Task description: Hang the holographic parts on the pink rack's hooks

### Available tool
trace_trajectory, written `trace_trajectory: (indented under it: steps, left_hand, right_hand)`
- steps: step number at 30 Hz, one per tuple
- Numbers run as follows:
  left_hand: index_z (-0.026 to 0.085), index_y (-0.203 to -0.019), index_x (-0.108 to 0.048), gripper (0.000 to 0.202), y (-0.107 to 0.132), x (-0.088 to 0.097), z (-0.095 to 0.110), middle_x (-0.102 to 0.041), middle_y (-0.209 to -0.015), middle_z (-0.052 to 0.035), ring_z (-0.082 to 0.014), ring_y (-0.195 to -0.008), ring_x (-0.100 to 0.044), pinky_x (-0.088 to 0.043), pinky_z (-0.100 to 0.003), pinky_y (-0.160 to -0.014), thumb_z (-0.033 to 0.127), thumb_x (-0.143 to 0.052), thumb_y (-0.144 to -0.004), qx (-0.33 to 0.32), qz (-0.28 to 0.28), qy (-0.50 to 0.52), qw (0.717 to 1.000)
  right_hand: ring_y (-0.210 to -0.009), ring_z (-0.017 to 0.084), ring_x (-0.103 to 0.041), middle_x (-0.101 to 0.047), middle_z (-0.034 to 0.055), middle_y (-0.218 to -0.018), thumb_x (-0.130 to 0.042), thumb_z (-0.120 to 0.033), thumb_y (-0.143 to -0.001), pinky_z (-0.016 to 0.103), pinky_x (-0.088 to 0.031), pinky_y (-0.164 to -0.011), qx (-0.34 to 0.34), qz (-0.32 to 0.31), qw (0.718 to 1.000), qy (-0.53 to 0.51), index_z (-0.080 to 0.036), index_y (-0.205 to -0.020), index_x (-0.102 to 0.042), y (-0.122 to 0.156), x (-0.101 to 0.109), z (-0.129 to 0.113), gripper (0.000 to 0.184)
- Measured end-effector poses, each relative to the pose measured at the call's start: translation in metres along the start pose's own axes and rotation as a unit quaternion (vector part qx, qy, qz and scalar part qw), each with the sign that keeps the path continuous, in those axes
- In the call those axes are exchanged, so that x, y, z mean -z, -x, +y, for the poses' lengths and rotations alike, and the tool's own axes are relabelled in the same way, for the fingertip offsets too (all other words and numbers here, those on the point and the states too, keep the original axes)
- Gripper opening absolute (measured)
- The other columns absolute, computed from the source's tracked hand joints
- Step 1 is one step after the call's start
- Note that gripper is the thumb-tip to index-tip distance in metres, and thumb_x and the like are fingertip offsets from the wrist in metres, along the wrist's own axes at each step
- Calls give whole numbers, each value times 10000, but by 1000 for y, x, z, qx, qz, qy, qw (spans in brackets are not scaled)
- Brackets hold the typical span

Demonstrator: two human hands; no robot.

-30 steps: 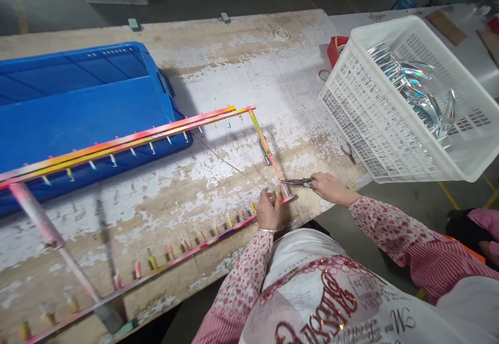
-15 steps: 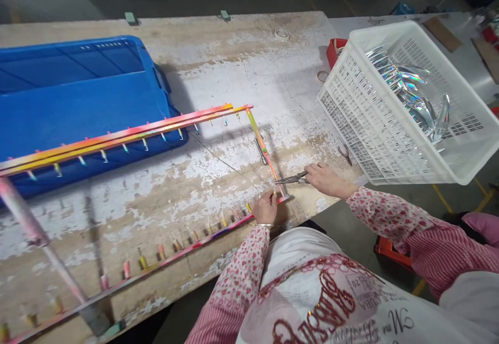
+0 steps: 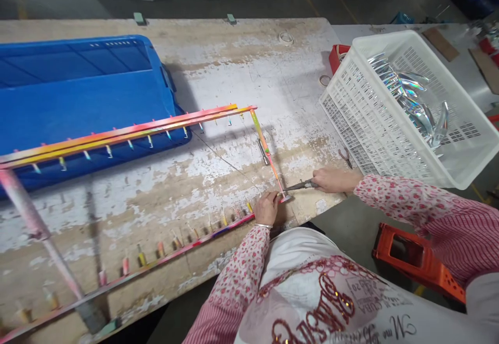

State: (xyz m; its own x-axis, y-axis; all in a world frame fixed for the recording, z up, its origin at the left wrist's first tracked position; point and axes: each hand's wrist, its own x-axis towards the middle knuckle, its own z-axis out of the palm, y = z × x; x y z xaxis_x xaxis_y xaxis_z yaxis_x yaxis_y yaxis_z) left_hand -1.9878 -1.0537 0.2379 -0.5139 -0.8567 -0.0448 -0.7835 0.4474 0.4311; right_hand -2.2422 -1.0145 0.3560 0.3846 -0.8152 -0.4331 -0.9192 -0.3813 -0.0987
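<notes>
In the head view my right hand (image 3: 331, 180) is closed around the handles of a pair of long-nose pliers (image 3: 299, 185). The jaws point left and reach the fingertips of my left hand (image 3: 266, 208). That hand is pinched at the right end of the paint-stained frame's lower bar (image 3: 218, 233); what sits between its fingers is too small to make out. Along this bar stand several small pegs (image 3: 141, 255) in yellow, pink and orange. The frame's upper rail (image 3: 156, 126) carries a row of small hanging clips (image 3: 150, 141).
A blue bin (image 3: 97, 84) lies behind the upper rail. At right, a white basket (image 3: 374, 120) holds shiny silver curved pieces (image 3: 413, 92). Smaller pliers (image 3: 345, 158), a metal cylinder (image 3: 262, 151) and a tape ring (image 3: 286, 38) lie on the worn table. An orange stool (image 3: 419, 261) stands below.
The pliers and my right hand have dropped slightly, bringing the jaws to my left fingertips. My left hand stays at the bar's end. The view has shifted a little, showing more of the stool.
</notes>
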Motion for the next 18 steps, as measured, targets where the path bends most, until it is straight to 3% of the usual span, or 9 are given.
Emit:
trace_trajectory:
  steps: [3, 5, 7, 10, 15, 18]
  left_hand:
    - [241, -1079, -696, 227, 4, 0, -6, -685, -1023, -15, -188, -961, -613, -411, -286, -779, 215, -521, -939, -43, -7, 26, 999]
    - [226, -1091, -693, 235, 6, -1, -9, -686, -1034, -17, -183, -963, -612, -417, -282, -790, 202, -517, -939, -39, 4, 36, 999]
    - [200, -1065, -700, 236, 7, -2, -11, -685, -979, -35, -195, -925, -612, -417, -292, -763, 266, -504, -952, -15, 15, 29, 999]
    - [186, -1045, -703, 263, 5, -4, -10, -680, -934, -49, -209, -896, -610, -406, -305, -736, 319, -492, -958, 8, 13, 8, 1000]
    - [184, -1031, -693, 284, 3, -3, -4, -678, -947, -56, -211, -910, -613, -394, -308, -732, 337, -462, -972, 39, 6, -5, 999]
    - [181, -982, -688, 287, 3, -2, -4, -671, -922, -53, -211, -891, -610, -387, -314, -720, 341, -450, -975, 32, 4, -11, 999]
  right_hand:
    - [-611, 127, -518, -596, 18, -674, -618, -315, -895, 241, -332, -562, 28, -117, 968, -219, -112, -829, -684, -1, -21, 4, 223]
    - [-627, 115, -525, -601, 11, -699, -596, -296, -917, 216, -351, -569, 25, -145, 944, -296, -94, -865, -672, -5, -33, 5, 222]
    - [-736, 140, -562, -627, 69, -848, -566, -257, -940, 221, -384, -634, -28, -72, 966, -247, -68, -928, -661, -9, -39, 8, 211]
    - [-898, 195, -569, -592, 140, -1006, -527, -261, -969, 261, -397, -742, -95, 69, 989, -88, -63, -971, -648, -11, -39, 17, 232]
    - [-909, 201, -559, -577, 105, -1016, -543, -296, -966, 280, -386, -737, -39, 84, 995, -26, -120, -976, -650, -10, -35, 12, 207]
    - [-916, 219, -542, -574, 110, -1004, -487, -242, -984, 315, -377, -754, -42, 107, 993, 34, -126, -966, -657, -12, -32, 4, 207]
